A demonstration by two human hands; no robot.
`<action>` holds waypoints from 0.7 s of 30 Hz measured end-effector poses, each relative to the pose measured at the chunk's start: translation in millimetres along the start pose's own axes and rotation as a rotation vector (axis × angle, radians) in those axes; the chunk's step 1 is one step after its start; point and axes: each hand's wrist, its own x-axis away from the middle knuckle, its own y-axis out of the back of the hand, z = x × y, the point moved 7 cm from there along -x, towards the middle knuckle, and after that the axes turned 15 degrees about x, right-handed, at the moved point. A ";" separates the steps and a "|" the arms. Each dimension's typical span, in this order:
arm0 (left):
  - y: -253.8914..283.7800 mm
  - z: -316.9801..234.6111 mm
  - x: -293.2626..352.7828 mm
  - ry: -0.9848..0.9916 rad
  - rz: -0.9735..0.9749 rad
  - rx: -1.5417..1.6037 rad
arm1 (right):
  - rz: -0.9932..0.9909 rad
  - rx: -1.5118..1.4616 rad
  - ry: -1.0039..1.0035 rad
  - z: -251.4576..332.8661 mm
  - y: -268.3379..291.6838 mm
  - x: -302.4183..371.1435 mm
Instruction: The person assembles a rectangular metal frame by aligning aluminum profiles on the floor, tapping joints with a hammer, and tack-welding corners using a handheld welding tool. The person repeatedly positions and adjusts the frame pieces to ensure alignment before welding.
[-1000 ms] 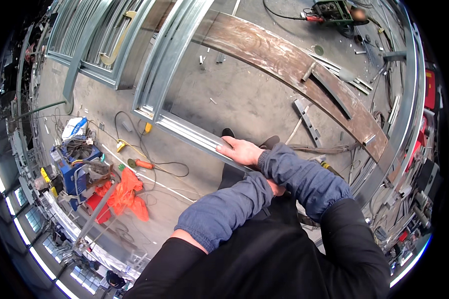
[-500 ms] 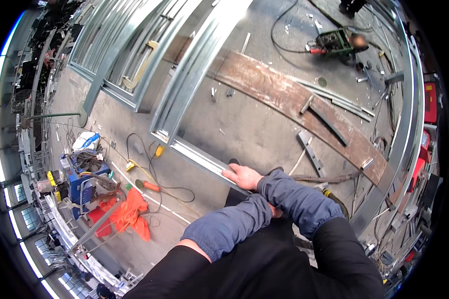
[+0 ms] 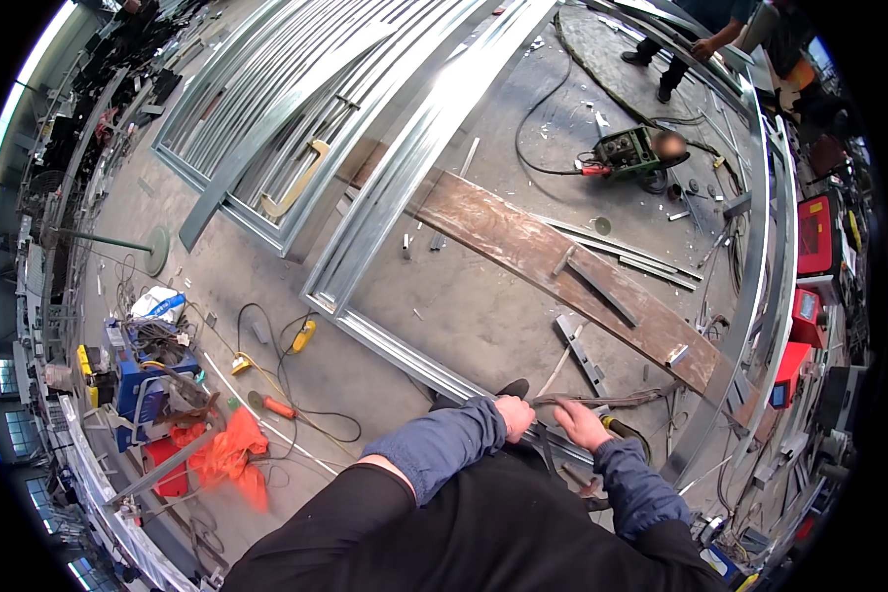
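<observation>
Left hand point(image 3: 515, 417), head view: fingers curled inward, at the near rail of the frame; hold on the rail not to be told, fingertips hidden. Right hand point(image 3: 580, 424): partly open, fingers loosely bent, nothing seen in grasp; just right of the left hand and apart from it, close to the same rail. Contact there not clear.

Frame point(image 3: 409, 360): grey metal, near rail slanting from left of centre down to the hands, long members running on toward the top edge. Clamp point(image 3: 304, 183): yellow, on the barred panel point(image 3: 252, 143) at upper left.

Plank point(image 3: 503, 232): brown, worn, lying beyond the hands, slanting down to the right. Dark bar point(image 3: 602, 293): on the plank. Holed bar point(image 3: 584, 357): on the floor point(image 3: 444, 306), between plank and right hand.

Machine point(image 3: 627, 153): green, on the floor, upper right. Co-worker's hand point(image 3: 703, 49): top right, at a metal member.

Grinder point(image 3: 278, 406): orange body, floor, left of the hands. Sheet point(image 3: 232, 459): orange, crumpled, near the grinder. White bag point(image 3: 158, 304): farther left.
</observation>
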 end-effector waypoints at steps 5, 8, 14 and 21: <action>4.3 5.3 2.4 -0.054 0.010 -0.016 | 0.033 0.205 0.012 -23.4 -32.7 88.0; 18.5 10.7 27.8 -0.027 -0.014 -0.060 | -0.107 0.324 -0.047 -17.0 -37.1 89.3; 55.4 58.4 82.7 0.121 -0.138 -0.221 | -0.285 0.295 -0.056 -24.6 -48.6 93.2; 49.4 61.7 81.7 -0.002 -0.258 -0.181 | -0.360 0.291 -0.016 -32.6 -43.0 98.0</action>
